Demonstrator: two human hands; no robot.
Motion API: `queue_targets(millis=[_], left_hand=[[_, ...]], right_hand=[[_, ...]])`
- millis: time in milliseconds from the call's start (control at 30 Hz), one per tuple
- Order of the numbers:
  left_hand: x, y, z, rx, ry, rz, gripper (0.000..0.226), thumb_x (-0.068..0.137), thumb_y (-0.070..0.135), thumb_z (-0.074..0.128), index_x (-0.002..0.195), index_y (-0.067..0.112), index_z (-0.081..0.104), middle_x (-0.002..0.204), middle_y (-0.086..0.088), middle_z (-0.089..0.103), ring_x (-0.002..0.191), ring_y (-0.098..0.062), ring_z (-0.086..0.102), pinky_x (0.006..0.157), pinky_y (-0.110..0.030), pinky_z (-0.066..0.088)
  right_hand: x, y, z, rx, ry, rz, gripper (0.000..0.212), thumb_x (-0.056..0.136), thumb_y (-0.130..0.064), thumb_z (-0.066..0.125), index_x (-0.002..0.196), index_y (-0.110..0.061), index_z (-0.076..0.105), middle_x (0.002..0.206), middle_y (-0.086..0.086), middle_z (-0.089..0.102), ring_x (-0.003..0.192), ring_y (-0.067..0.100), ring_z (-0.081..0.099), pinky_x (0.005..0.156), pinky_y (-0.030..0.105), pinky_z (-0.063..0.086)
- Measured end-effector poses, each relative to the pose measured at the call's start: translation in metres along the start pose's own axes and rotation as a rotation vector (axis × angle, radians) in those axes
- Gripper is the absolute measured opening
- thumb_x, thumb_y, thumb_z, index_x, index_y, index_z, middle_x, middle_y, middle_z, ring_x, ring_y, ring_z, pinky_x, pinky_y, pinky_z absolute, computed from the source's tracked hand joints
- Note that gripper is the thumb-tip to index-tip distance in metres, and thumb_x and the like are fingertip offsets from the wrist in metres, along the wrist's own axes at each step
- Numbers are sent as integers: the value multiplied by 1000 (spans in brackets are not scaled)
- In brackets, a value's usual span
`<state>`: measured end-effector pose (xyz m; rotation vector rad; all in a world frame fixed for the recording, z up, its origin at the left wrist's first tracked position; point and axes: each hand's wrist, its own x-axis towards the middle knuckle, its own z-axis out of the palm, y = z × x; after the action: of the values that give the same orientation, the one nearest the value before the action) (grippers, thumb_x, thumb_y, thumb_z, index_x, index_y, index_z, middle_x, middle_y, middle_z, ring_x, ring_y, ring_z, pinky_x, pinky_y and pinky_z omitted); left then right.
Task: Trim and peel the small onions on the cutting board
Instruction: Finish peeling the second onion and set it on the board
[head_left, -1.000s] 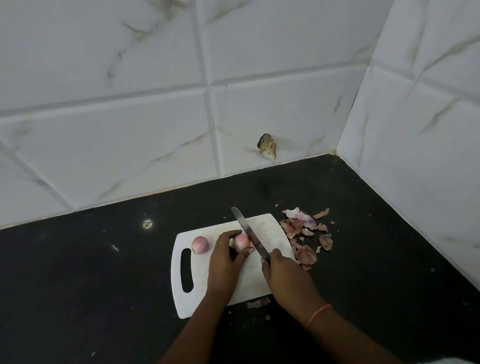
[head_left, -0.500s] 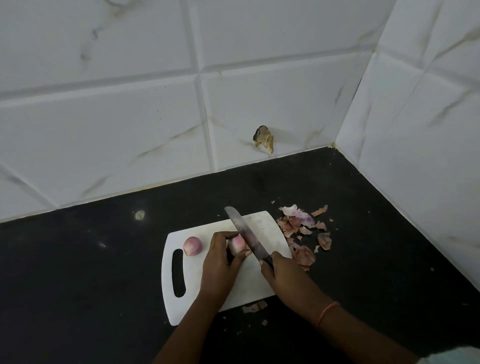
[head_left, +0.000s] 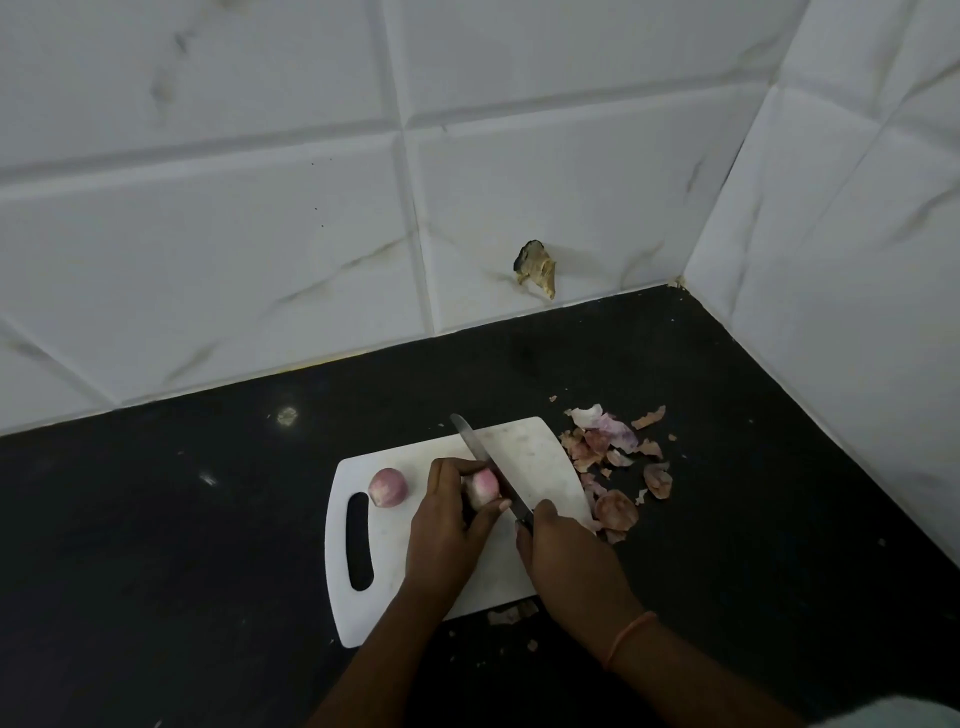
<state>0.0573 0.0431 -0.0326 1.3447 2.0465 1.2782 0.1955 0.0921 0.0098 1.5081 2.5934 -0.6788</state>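
A white cutting board (head_left: 540, 452) with a slot handle lies on the black counter. My left hand (head_left: 447, 525) pinches a small pink onion (head_left: 482, 486) on the board between fingers and thumb. My right hand (head_left: 563, 556) grips the dark handle of a knife (head_left: 491, 462); its blade rests against the right side of that onion and points away to the upper left. A second small onion (head_left: 387, 486) lies free on the board, left of my left hand.
A heap of onion peels (head_left: 610, 457) lies on the counter just right of the board, with a few scraps (head_left: 511, 613) at the board's near edge. White tiled walls meet in a corner at the back right. A brown chipped spot (head_left: 536, 267) marks the back wall.
The view has shifted slightly. Both hands stay at the onion, with the knife blade now closer against its right side.
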Motion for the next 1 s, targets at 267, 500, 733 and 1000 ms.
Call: queue_targets(millis=[267,500,733,1000], left_hand=[[-4,0,1,-3,26,13,40,86,32,76,115,35,49,113,20,51,88,-2,58,67,-13,48],[-7,0,2,-13,41,2,41,86,29,76,115,37,48,113,24,50,91,-1,58,68,-12,47],[-10,1,2,-34,51,4,39,88,28,74,116,37,49,116,22,52,93,-2,60,72,-11,48],[-10,1,0,-64,65,-1,43,87,27,75,115,40,45,117,16,54,91,-8,61,71,-10,46]], right_hand=[[1,-4,9,-61,40,33,36,105,-37,25,125,-12,42,106,4,68,96,17,67,71,30,47],[1,-3,12,-29,62,27,33,105,-35,28,123,-12,43,102,4,68,92,20,68,67,32,45],[-1,-4,13,-80,89,31,35,105,-34,29,128,-10,40,101,5,69,92,20,69,71,34,50],[-4,-12,11,-169,68,50,32,105,-26,30,130,-9,38,104,7,69,93,21,69,64,31,40]])
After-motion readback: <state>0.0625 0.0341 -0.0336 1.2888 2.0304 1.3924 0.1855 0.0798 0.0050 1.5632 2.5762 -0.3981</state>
